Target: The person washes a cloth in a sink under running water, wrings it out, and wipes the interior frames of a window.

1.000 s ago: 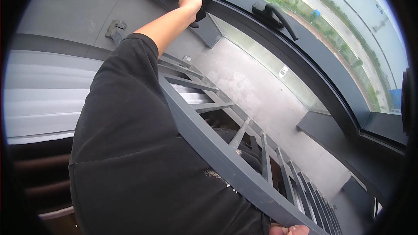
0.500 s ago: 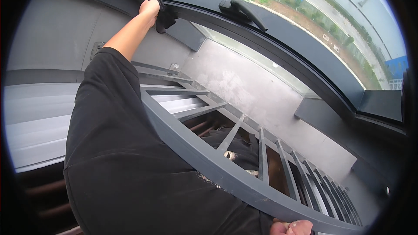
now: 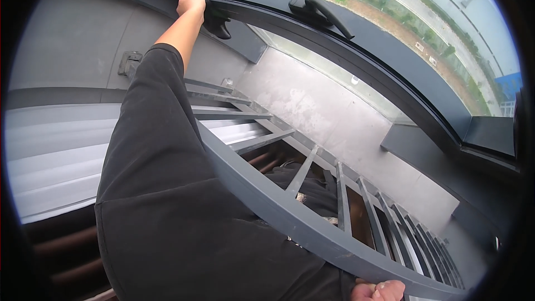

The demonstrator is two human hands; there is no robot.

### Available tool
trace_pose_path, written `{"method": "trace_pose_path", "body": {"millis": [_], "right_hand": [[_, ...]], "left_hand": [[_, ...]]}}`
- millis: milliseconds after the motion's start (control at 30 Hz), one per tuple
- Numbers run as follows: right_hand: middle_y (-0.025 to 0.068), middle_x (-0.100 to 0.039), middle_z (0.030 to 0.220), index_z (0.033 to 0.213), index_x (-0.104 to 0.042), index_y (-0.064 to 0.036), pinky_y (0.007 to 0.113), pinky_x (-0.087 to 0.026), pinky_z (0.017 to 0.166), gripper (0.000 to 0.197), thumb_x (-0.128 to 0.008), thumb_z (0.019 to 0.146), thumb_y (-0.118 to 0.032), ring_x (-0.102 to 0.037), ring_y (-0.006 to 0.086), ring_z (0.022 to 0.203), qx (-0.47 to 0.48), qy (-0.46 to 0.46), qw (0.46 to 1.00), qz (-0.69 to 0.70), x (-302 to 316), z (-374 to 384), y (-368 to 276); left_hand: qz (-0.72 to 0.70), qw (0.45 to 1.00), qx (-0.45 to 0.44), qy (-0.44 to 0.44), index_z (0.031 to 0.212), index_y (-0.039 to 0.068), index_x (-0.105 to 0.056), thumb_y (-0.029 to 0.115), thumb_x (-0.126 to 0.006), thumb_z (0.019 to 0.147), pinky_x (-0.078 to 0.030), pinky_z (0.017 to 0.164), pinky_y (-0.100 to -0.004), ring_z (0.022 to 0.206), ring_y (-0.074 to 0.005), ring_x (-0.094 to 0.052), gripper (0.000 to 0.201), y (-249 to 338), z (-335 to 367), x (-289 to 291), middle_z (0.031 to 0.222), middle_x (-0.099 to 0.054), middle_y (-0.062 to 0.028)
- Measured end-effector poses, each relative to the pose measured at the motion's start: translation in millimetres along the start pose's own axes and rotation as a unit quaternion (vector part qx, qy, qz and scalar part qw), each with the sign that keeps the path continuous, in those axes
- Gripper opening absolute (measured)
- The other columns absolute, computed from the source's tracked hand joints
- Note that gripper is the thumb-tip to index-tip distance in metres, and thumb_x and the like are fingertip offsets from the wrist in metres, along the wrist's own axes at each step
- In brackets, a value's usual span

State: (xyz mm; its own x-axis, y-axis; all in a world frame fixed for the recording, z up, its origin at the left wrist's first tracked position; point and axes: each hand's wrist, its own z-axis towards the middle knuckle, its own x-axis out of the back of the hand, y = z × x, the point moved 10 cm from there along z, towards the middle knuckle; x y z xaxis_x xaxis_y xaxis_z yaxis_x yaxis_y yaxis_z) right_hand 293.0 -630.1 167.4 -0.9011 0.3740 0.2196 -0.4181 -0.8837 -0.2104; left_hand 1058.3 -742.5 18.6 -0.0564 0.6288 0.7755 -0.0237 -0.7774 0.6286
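Note:
My left hand [image 3: 193, 3] reaches to the upper left, its fingers closed around a black cloth [image 3: 216, 25]. The cloth lies against the dark grey window frame [image 3: 251, 14] near its left corner, and its loose end hangs below the frame. Low in the view, my right hand [image 3: 379, 290] is curled at the grey handrail [image 3: 267, 206], gripping its edge; the lower part of that hand is cut off. My black sleeve [image 3: 161, 150] covers much of the left and middle.
A black window handle [image 3: 323, 15] juts from the frame. Grey metal bars [image 3: 304, 173] run from the handrail toward a pale ledge [image 3: 312, 95]. Pleated white material [image 3: 61, 156] is at left. Greenery and a road show through the glass.
My left hand has shifted slightly up and left along the frame with the cloth. The left sleeve has swung right, uncovering a wall bracket. My right hand stays at the handrail.

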Motion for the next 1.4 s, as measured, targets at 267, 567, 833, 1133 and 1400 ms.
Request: {"method": "trace_pose_path", "body": {"millis": [267,567,833,1133,1400], "right_hand": [[0.0041,-0.052,0.062,0.068,-0.051,-0.0066,0.026,-0.039,0.049,0.025,-0.052,0.090,-0.018,-0.050,0.0148,0.053,-0.003,-0.010,1.000,-0.018,1.0,-0.2,-0.8],[0.0092,-0.053,0.069,0.080,-0.052,-0.0002,0.028,-0.041,0.045,0.023,-0.041,0.094,-0.014,-0.049,0.0156,0.054,0.098,-0.022,0.995,0.002,7.2,-11.1,-11.1],[0.0061,-0.054,0.075,0.088,-0.055,-0.0034,0.025,-0.039,0.047,0.018,-0.044,0.094,-0.016,-0.050,0.0141,0.061,0.073,-0.025,0.995,0.059,7.4,-7.7,-13.6],[0.0061,-0.054,0.069,0.080,-0.054,-0.0047,0.029,-0.041,0.051,0.021,-0.046,0.092,-0.020,-0.051,0.0178,0.061,-0.006,0.038,0.987,0.153,18.7,-4.2,-2.2],[0.0069,-0.056,0.064,0.072,-0.055,-0.0045,0.029,-0.039,0.047,0.021,-0.049,0.086,-0.020,-0.050,0.0172,0.052,-0.005,0.035,0.972,0.234,21.8,1.8,6.6]], "left_hand": [[-0.049,0.994,-0.070,-0.071,0.096,-0.003,-0.061,0.028,-0.044,0.091,-0.044,0.049,-0.0329,0.052,-0.0191,-0.055,0.036,14.1,-26.7,0.4,0.078,-0.062,-0.0106],[0.089,0.982,-0.144,-0.079,0.109,-0.006,-0.063,0.032,-0.041,0.092,-0.046,0.096,-0.0430,0.109,-0.0393,-0.060,0.048,30.4,-86.9,-4.8,0.113,-0.063,-0.0264],[-0.008,0.965,-0.170,-0.199,0.100,-0.005,-0.064,0.034,-0.043,0.094,-0.048,0.088,-0.0422,0.102,-0.0384,-0.063,0.044,44.8,-244.7,-9.3,0.103,-0.066,-0.0245],[-0.069,0.884,-0.264,-0.379,0.092,0.000,-0.063,0.037,-0.046,0.095,-0.051,0.077,-0.0409,0.084,-0.0342,-0.066,0.041,68.0,-385.9,-26.5,0.086,-0.067,-0.0201],[-0.370,0.861,-0.129,-0.324,0.117,0.010,-0.048,0.036,-0.039,0.101,-0.052,0.082,-0.0420,0.089,-0.0181,-0.061,0.031,60.9,-288.4,55.4,0.102,-0.059,-0.0052]]}}
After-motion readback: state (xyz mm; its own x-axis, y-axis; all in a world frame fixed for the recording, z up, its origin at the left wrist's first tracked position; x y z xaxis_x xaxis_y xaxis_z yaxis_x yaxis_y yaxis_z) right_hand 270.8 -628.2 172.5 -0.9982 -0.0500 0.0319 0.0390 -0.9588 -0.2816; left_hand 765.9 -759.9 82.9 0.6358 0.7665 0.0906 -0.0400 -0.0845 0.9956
